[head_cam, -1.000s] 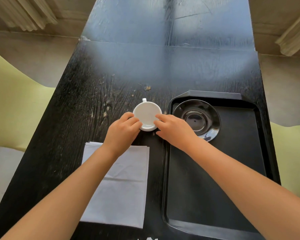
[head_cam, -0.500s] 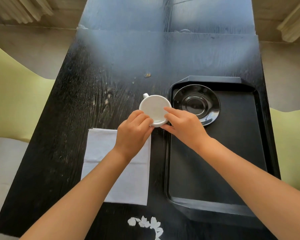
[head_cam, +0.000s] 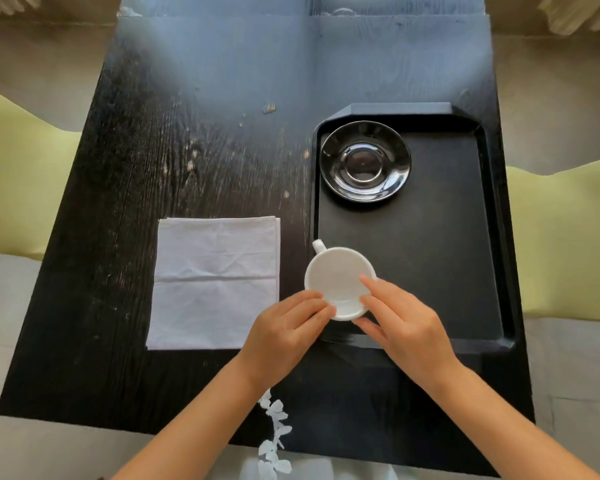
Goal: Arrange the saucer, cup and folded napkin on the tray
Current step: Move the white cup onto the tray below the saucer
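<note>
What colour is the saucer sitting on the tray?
Glossy black, like the tray under it; the saucer shows clearly in the head view.

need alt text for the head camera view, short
Both hands, left hand and right hand, hold a white cup over the near left edge of a black tray. A black saucer sits on the tray; a folded white napkin lies on the dark table.

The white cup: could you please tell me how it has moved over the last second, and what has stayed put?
Both hands, left hand and right hand, keep hold of the white cup and have carried it from beside the saucer back toward the person, over the tray's near left edge. The saucer stays on the tray, the napkin on the table.
</note>
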The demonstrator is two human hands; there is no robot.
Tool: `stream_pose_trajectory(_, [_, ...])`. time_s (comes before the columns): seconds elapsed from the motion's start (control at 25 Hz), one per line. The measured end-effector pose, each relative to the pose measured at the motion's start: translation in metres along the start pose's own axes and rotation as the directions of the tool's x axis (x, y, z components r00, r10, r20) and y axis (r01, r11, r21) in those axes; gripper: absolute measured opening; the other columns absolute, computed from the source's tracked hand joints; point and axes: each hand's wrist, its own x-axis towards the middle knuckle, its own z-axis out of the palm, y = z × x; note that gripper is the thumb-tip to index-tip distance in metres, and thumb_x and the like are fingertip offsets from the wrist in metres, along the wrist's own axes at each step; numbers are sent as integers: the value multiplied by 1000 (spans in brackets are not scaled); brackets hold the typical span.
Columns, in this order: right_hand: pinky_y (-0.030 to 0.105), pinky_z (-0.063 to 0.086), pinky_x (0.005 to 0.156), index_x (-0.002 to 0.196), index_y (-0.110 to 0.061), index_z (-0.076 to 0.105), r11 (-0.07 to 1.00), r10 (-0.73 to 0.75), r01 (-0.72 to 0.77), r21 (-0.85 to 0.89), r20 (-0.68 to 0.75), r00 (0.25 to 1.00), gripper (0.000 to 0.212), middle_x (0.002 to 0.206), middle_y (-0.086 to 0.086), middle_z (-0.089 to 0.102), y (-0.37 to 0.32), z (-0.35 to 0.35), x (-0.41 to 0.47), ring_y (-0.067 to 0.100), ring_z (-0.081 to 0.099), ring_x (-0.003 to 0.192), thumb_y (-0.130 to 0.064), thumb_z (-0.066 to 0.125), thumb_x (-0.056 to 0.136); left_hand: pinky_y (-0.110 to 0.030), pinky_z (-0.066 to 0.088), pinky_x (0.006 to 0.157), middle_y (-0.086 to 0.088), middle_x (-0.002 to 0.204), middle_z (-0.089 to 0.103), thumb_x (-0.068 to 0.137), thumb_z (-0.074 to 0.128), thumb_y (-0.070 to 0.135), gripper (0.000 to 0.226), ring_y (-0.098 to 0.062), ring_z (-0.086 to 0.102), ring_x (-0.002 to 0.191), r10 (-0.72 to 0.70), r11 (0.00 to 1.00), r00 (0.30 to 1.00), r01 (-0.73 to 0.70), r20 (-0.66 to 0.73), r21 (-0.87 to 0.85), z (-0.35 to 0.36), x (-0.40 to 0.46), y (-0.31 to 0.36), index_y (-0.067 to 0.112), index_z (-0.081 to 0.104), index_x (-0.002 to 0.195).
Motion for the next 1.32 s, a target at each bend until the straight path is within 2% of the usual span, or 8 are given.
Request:
stream_pose_trajectory(0.2, [36,48,87,83,-1,73,999,36,-38,24,65,997,29,105,18,72,-6,2,-27,29,70,94,-25,58,82,-27,51,88,-8,92,75,83,67,19,19,-20,69,94,-16,1000,994,17,104,-8,11,-20,14,6,74,95])
stream_pose_trajectory(0.4, [38,48,89,86,-1,73,998,57,-57,15,45,997,26,106,18,72,-1,8,-33,30,69,97,-23,60,80,-29,54,88,-8,93,74,82,69,14,17,-21,69,94,-20,1000,993,20,116,6,20,-21,14,6,73,96])
stream_pose_trajectory(0.72, [31,47,88,90,-5,73,999,49,-46,-27,116,992,27,107,13,72,3,5,-36,29,65,106,-17,82,67,-28,54,87,-8,93,73,88,60,15,17,-20,67,95,-16,1000,987,18,162,-15,16,-16,18,6,72,96])
stream_pose_trajectory(0.88, [45,42,99,100,-11,71,994,78,-59,-90,232,970,44,118,11,68,-3,-9,-34,30,58,117,-25,86,61,-29,52,89,-9,103,72,79,71,14,27,-22,67,100,-6,1000,974,9,227,-13,-3,-11,23,7,69,105])
stream_pose_trajectory(0.96, [48,39,101,103,-10,70,989,124,-104,-109,196,973,45,121,13,66,-19,-21,-23,31,57,118,-25,84,63,-29,50,91,-9,107,72,79,73,16,33,-22,66,103,-62,998,976,62,211,5,-23,-16,14,8,68,110])
stream_pose_trajectory(1.12, [41,46,94,108,-4,69,989,147,-145,-38,70,987,43,118,17,66,-84,-7,14,32,61,112,-16,79,68,-34,50,92,-11,113,68,79,69,13,37,-24,61,107,-207,975,964,189,165,120,-63,-58,-30,8,62,116])
stream_pose_trajectory(1.24, [44,44,98,124,-6,59,974,227,-217,-71,214,950,64,132,16,58,-127,38,30,31,53,123,-23,82,67,-46,48,95,-16,126,61,75,76,20,61,-32,57,117,-380,912,888,313,259,264,-84,-93,-66,13,48,128])
stream_pose_trajectory(1.32, [47,35,107,137,-8,43,950,308,-270,-157,325,894,78,145,15,44,-141,67,35,29,34,137,-37,75,72,-49,42,101,-17,140,49,88,52,35,57,-32,45,129,-467,864,823,346,323,367,-92,-108,-89,18,34,139])
